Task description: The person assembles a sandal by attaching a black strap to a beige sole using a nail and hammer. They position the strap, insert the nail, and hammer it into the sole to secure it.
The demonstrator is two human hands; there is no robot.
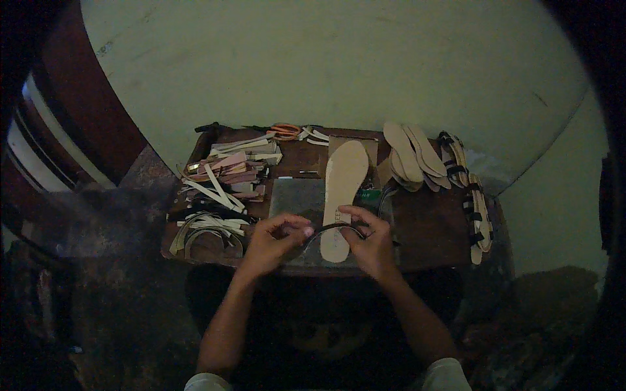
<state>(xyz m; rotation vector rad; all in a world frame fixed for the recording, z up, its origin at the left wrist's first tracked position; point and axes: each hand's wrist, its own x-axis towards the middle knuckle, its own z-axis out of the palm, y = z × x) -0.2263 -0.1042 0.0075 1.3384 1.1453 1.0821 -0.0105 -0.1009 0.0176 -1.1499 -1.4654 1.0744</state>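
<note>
A dark, narrow strap (334, 226) arches between my two hands, above the heel end of a beige insole (345, 173). My left hand (272, 245) pinches the strap's left end between thumb and fingers. At the other end, the thumb and fingers of my right hand (372, 242) are closed on it. The insole lies lengthwise away from me, toe end far, with small dark print near its heel. Under it is a grey board (293, 195). My right hand hides part of the insole's edge.
On the left of the brown table (417, 221) lie piles of pale and pinkish strips (228, 176) and curled straps (205, 228). Orange-handled scissors (285, 131) rest at the back. More insoles (411, 156) are stacked back right, beside sandals with black straps (477, 221). A wall stands behind.
</note>
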